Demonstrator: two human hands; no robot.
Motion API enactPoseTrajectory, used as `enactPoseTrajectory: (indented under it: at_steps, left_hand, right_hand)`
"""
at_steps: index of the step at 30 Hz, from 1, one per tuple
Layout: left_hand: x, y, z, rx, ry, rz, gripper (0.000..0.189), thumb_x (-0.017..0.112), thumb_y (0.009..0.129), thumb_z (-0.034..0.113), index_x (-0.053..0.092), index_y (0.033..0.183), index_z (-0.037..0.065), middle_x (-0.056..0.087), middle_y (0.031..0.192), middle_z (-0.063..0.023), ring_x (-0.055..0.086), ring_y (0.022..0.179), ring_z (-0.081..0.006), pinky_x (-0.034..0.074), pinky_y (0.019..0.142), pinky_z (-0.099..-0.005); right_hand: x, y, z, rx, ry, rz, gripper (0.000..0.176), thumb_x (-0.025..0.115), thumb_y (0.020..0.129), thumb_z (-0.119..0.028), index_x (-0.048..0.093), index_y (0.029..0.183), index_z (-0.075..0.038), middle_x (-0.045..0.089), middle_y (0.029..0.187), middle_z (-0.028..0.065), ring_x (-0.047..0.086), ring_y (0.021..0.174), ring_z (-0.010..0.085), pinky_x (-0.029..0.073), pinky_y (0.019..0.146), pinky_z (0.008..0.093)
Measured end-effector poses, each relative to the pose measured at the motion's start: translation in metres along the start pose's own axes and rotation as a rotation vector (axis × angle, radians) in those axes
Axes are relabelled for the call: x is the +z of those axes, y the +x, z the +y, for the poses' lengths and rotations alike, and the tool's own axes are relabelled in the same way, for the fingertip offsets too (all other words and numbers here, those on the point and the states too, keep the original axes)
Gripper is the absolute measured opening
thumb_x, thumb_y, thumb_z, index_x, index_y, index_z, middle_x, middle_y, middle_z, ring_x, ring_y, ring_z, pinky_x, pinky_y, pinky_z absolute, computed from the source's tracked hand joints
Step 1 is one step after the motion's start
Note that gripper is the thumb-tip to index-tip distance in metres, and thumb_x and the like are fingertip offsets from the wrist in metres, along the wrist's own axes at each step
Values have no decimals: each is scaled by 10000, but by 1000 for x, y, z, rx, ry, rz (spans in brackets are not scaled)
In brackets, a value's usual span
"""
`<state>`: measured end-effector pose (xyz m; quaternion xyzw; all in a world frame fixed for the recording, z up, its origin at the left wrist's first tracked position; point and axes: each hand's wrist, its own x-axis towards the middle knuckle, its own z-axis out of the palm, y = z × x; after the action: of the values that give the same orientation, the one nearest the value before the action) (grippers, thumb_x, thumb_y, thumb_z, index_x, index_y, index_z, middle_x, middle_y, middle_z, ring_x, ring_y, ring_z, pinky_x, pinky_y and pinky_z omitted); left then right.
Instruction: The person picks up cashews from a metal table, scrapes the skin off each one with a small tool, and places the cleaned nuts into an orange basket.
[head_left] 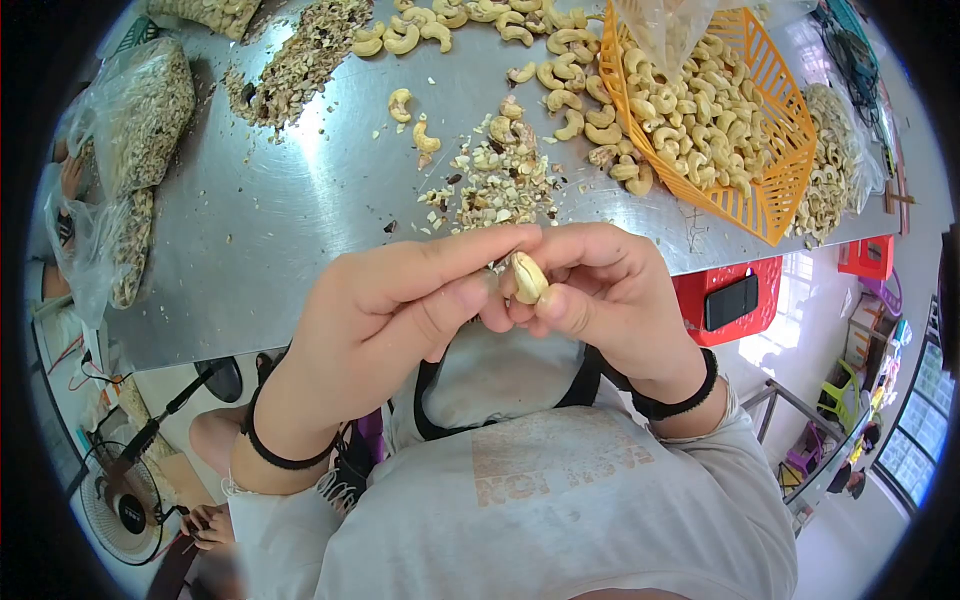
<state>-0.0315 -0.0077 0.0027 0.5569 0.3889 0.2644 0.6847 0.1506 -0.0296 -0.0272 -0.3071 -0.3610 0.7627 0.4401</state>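
Observation:
A pale cashew nut (529, 279) is pinched between the thumb and fingers of my right hand (610, 285), just beyond my chest at the table's near edge. My left hand (400, 300) meets it from the other side, thumb and forefinger pressed together beside the nut. Something small and thin shows at its fingertips, too little to name. Past my hands lies a heap of nut skins and broken bits (505, 185). Two loose cashews (400, 105) rest on the metal table (300, 220), with a row of whole cashews (440, 25) farther back.
An orange plastic basket (785, 215) full of cashews stands at the right. Bags of nut pieces (150, 120) lie at the left edge, near a pile of darker scraps (300, 65). Below the table are a phone (731, 302) on a red stool (765, 320) and a fan (120, 500).

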Motion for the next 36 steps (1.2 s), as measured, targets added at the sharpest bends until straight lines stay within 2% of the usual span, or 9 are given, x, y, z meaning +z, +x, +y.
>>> enactPoseTrajectory:
  at_steps: [1,3,6,16,22,25,31,34,36]
  left_hand:
    - [-1,0,1,0,0,0,321,449,826,100,478,1124,-14,540,700,-24,398,494,-29,309,449,-149]
    - [-3,-1,1,-35,-17,-44,327,421,839,39,451,1164,26,553,736,-23,480,636,-46,341,480,-144]
    - [4,0,-1,9,-74,30,352,459,831,133,450,1153,-10,534,691,-15,401,500,-25,298,445,-141]
    - [9,2,-11,154,110,77,378,481,827,143,430,1176,7,543,714,-3,407,536,-12,297,457,-135]
    - [2,-1,-1,-112,-194,-8,359,438,848,156,432,1158,-26,541,679,-41,369,466,-14,269,417,-135]
    - [-3,0,-3,-195,-327,-80,335,391,859,106,429,1184,32,539,684,-28,357,463,-12,278,411,-132]
    - [2,0,-8,-4,-54,-15,334,404,853,84,427,1182,35,549,727,-23,425,534,-35,354,488,-153]
    - [8,0,-10,161,166,57,363,423,845,115,403,1180,-24,553,746,-56,487,610,-48,350,492,-151]
    - [8,0,-8,260,379,43,383,456,817,67,400,1187,-16,561,800,-53,510,705,-75,393,592,-176]
  right_hand:
    - [0,0,-1,11,0,5,162,557,791,-80,525,921,12,563,829,52,520,737,85,423,613,195]
    - [-1,0,-1,19,3,12,167,549,799,-95,523,926,10,561,827,53,516,727,83,420,608,193]
    - [0,0,0,19,24,20,178,531,815,-125,518,934,7,560,817,55,514,712,82,415,598,189]
    - [2,1,1,24,65,35,184,493,841,-154,513,929,7,564,793,64,520,685,85,423,589,188]
    - [0,0,3,51,95,35,172,503,834,-143,521,917,6,557,777,51,517,679,79,428,590,189]
    - [-1,0,5,58,116,10,170,512,829,-142,523,915,5,553,767,42,514,674,76,428,590,189]
    - [0,0,5,-10,7,56,160,534,816,-138,517,883,7,559,774,43,518,680,79,430,605,198]
    - [1,-1,6,-58,33,69,149,552,801,-114,511,879,6,560,783,46,527,704,84,434,622,206]
    - [1,0,6,-60,60,68,149,563,791,-99,510,883,6,561,785,46,534,714,87,438,629,208]
